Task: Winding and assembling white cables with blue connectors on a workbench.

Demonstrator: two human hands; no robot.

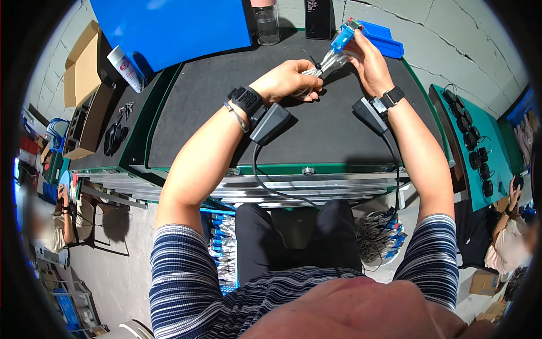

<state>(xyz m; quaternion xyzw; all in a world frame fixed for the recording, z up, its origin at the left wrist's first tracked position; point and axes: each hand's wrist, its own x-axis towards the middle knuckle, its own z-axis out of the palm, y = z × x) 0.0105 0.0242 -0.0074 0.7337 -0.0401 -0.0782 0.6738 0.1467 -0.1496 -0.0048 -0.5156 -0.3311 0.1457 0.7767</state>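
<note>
Above the dark mat (214, 121), both my hands are on one coiled cable (337, 59) with a clear grey jacket. My left hand (291, 81) is closed round the lower end of the coil, near a black tie (317, 68). Raised a little higher, my right hand (370, 63) has its fingers against the blue connector (342, 40) at the cable's upper end; the thumb lies near its top. Green and red bits show at the connector's tip. Some of the coil is hidden behind the fingers.
Behind my right hand is a blue plastic bin (381, 40). A water bottle (268, 25) and a phone (319, 20) stand at the back edge. Left are a spray can (126, 69), a carton (84, 121) and keys (116, 135). Bundled cables lie below in a blue basket (230, 289) and a round basket (379, 263).
</note>
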